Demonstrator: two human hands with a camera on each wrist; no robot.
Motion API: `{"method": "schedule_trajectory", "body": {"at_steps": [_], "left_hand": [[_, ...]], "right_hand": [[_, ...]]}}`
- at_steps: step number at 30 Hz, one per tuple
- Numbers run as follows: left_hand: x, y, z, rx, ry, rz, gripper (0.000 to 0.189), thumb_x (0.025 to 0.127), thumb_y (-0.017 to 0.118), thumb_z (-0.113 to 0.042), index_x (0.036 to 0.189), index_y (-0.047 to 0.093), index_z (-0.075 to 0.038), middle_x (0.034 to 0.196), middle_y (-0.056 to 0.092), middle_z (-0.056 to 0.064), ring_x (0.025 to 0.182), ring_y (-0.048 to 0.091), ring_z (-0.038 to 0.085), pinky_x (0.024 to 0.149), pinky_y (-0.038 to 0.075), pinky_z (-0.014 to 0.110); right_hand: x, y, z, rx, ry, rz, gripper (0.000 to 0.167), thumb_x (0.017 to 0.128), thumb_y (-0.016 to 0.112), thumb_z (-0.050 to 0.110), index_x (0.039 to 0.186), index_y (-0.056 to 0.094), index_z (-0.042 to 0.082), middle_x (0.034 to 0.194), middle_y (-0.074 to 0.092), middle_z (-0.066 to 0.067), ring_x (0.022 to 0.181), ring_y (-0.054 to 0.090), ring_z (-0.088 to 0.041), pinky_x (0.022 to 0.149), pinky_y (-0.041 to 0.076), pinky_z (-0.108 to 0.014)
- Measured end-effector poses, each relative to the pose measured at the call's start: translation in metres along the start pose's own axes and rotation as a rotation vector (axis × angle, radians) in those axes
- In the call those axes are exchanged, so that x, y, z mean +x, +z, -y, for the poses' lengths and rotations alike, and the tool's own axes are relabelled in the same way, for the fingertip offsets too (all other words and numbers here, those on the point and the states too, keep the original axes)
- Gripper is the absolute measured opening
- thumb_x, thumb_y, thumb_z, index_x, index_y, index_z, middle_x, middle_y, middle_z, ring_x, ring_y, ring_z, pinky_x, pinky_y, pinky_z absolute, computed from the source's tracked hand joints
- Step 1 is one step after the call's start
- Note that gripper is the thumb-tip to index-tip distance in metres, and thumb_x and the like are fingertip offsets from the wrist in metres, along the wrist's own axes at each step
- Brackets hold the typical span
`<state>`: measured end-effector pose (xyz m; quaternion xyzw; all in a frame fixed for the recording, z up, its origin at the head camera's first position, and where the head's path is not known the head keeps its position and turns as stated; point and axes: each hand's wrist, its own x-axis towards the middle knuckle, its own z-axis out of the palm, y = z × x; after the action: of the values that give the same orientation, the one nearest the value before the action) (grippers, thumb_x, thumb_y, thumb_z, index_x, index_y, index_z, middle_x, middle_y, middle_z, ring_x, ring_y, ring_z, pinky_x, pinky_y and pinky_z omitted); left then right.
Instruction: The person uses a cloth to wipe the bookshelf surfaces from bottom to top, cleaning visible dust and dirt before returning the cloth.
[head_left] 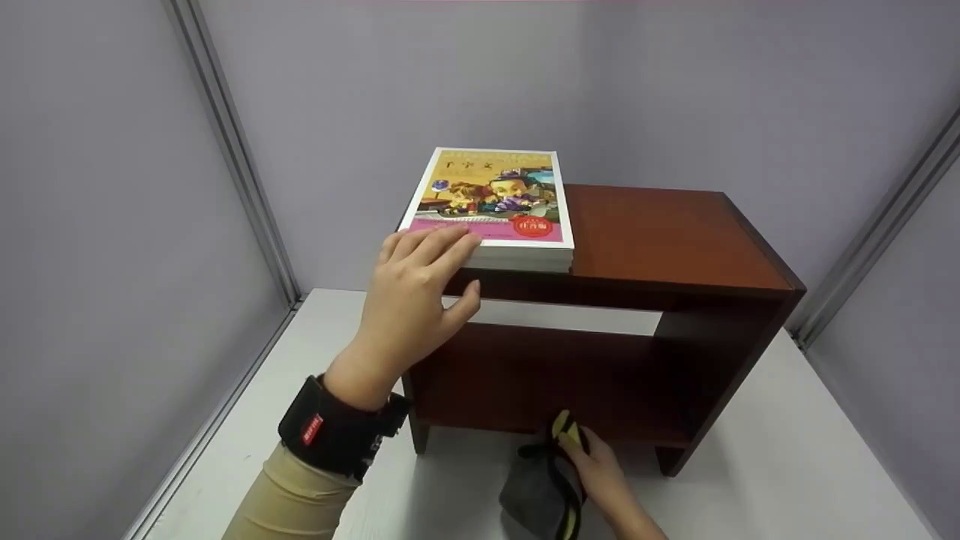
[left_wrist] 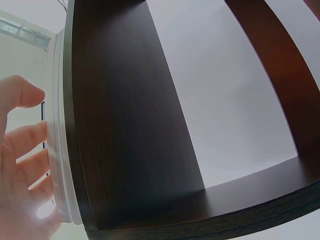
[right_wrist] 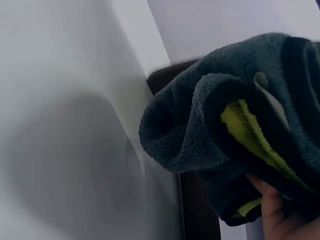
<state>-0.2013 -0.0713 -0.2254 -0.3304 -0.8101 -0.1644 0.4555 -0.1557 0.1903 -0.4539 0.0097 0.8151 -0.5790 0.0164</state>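
A stack of books with a yellow and pink illustrated cover on top lies at the left end of a reddish-brown wooden shelf unit. My left hand rests its straight fingertips on the near left edge of the top book, thumb held apart; the left wrist view shows these fingers against the stack's side. Low in front of the unit, my right hand grips a grey cloth with black edging and a yellow underside. In the right wrist view the cloth hangs folded and hides most of that hand.
The unit has a lower board and an opening at the back. It stands on a white surface, with grey panels at the left, back and right. Metal strips run along the panel corners.
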Motion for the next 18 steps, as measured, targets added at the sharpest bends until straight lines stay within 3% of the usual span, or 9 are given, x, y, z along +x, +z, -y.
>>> {"method": "schedule_trajectory", "body": {"at_steps": [7,18], "left_hand": [[0.000,0.001,-0.001,-0.008,-0.003,0.005,0.044,0.082,0.062,-0.027,0.123,0.062,-0.011,0.122,0.059,0.004,0.109,0.050,0.025,0.094,0.032,0.043],[0.001,0.001,0.000,-0.006,-0.004,-0.002,0.043,0.082,0.062,-0.027,0.122,0.063,-0.011,0.122,0.059,0.004,0.109,0.050,0.025,0.093,0.032,0.045]], "right_hand": [[-0.013,-0.041,-0.015,-0.013,0.107,-0.154,0.062,0.092,0.050,0.047,0.132,0.047,-0.001,0.124,0.055,-0.015,0.112,0.051,-0.028,0.095,0.040,-0.045],[-0.031,-0.107,-0.033,-0.010,0.216,-0.247,0.071,0.095,0.041,0.052,0.137,0.038,-0.005,0.129,0.048,-0.022,0.108,0.051,-0.023,0.083,0.044,-0.030]]}}
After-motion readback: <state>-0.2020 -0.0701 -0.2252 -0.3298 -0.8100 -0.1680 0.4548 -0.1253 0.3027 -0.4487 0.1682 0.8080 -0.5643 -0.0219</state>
